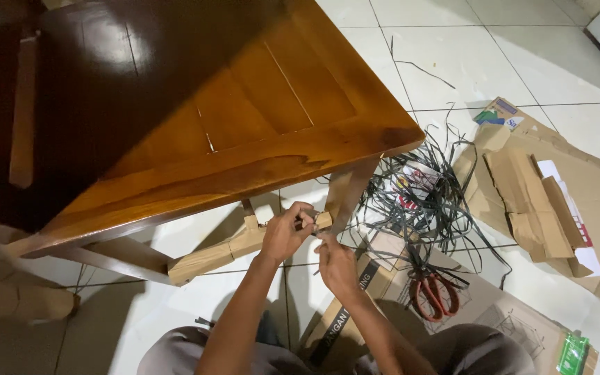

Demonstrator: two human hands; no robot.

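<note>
Cardboard wrapping [230, 248] covers a lower rail of the wooden table [244, 118], running from the left up toward the table leg [347, 191] at the near right corner, and we see both hands working at its right end, just below the tabletop's edge. Our left hand [285, 232] curls its fingers closed around the wrapped rail near the leg, gripping the cardboard from the front. Our right hand [335, 262] sits just below and to the right of it, fingers pinched together at the cardboard's end, though we cannot tell exactly what they pinch. The two hands are touching or nearly so. On the white tiled floor [557, 62] to the right of the leg lies a tangle of black plastic strapping [425, 194], and near it a pair of red-handled scissors [435, 292] rests on a flattened cardboard box [494, 312]. More torn cardboard pieces [529, 201] lie farther right on another flattened sheet. A cardboard-wrapped part [22, 302] lies on the floor at the far left, well apart from the hands.
</note>
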